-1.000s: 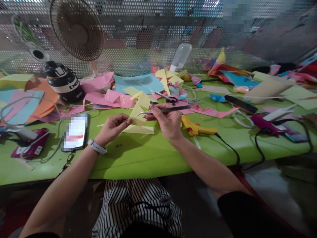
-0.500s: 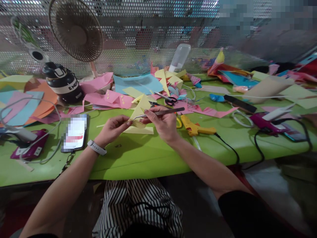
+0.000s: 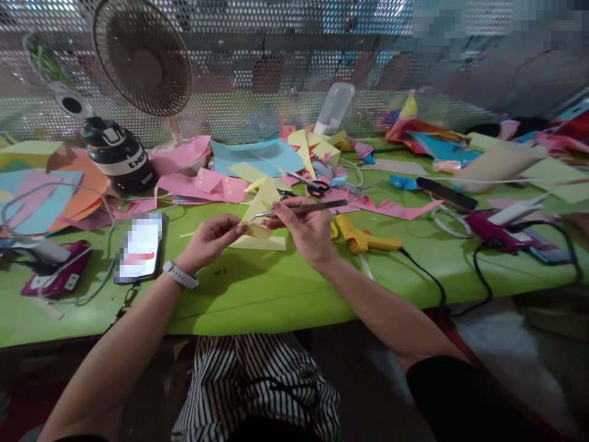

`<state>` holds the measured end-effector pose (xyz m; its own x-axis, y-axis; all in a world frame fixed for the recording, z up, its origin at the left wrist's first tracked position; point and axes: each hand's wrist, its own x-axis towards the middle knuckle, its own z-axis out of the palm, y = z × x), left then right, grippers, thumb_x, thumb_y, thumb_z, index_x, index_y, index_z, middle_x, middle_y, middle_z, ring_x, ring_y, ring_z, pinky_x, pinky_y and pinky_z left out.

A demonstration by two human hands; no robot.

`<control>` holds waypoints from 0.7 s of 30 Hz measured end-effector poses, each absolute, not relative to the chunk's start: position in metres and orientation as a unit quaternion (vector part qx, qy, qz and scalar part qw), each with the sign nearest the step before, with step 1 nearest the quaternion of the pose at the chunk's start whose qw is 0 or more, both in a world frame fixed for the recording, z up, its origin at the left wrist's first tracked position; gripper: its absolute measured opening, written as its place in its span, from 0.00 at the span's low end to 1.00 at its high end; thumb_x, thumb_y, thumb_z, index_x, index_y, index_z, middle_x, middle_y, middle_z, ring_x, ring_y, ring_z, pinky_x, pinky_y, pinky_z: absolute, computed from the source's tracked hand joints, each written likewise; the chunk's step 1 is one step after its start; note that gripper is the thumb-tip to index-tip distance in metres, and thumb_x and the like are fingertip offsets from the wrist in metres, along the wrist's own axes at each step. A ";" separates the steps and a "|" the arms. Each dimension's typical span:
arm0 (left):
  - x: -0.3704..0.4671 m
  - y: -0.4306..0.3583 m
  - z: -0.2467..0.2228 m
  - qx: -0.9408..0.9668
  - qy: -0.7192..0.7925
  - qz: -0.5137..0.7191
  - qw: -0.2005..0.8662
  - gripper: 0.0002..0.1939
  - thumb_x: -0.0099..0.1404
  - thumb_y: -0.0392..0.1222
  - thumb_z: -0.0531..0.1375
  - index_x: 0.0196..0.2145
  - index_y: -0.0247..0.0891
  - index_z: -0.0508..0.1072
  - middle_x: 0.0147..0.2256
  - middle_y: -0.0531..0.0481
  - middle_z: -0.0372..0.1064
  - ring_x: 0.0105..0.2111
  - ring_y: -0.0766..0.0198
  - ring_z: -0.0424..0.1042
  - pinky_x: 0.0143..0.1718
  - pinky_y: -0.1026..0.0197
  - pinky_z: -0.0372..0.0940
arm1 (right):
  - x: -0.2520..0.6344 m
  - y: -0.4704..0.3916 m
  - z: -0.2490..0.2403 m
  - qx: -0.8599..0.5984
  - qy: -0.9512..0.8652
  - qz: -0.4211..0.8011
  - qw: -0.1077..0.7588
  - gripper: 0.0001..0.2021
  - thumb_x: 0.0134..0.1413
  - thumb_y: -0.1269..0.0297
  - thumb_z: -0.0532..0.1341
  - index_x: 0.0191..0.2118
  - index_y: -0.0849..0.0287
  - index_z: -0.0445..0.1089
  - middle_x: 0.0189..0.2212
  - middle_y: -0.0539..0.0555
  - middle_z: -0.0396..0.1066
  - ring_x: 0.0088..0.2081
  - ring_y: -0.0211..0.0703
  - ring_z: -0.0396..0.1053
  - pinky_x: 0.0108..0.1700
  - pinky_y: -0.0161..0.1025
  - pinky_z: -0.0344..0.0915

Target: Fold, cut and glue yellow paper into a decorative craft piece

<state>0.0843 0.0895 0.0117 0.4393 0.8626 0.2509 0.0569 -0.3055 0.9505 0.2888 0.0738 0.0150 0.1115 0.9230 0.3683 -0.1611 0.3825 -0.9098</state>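
Observation:
Between thumb and fingers, my left hand pinches the lower left corner of a folded yellow paper. My right hand grips metal tweezers like a pen, their bent tip touching the paper near its middle. Beneath the paper, a yellow paper strip lies on the green tabletop. Just right of my right hand is a yellow hot glue gun. Dark-handled scissors rest beyond the hands among paper scraps.
A phone and a purple power strip lie at left. Behind them stand a black bottle and a fan. Pink paper and blue paper cover the back. Another power strip with cables is at right.
My right hand and the tweezers have shifted slightly to the right. The left hand keeps its pinch on the paper.

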 end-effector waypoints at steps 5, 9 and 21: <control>0.084 0.089 0.012 0.696 0.330 0.413 0.486 0.17 0.63 0.55 0.66 0.35 0.36 0.77 0.29 0.50 0.72 0.27 0.68 0.66 0.28 0.65 0.62 | 0.289 0.076 0.012 -0.367 -0.521 0.420 0.646 0.15 0.50 0.52 0.72 0.34 0.58 0.74 0.24 0.49 0.79 0.25 0.43 0.80 0.31 0.38 0.80; 0.084 0.089 0.012 0.695 0.327 0.416 0.486 0.16 0.63 0.54 0.66 0.35 0.36 0.77 0.28 0.51 0.71 0.26 0.69 0.66 0.27 0.65 0.62 | 0.288 0.075 0.013 -0.367 -0.520 0.419 0.648 0.15 0.49 0.51 0.72 0.34 0.58 0.73 0.23 0.49 0.79 0.25 0.43 0.80 0.31 0.37 0.80; 0.084 0.089 0.013 0.691 0.328 0.422 0.487 0.16 0.63 0.53 0.67 0.36 0.36 0.77 0.30 0.50 0.73 0.28 0.68 0.67 0.29 0.65 0.64 | 0.288 0.074 0.016 -0.364 -0.515 0.423 0.651 0.16 0.48 0.51 0.72 0.33 0.58 0.73 0.24 0.49 0.79 0.25 0.42 0.79 0.31 0.37 0.80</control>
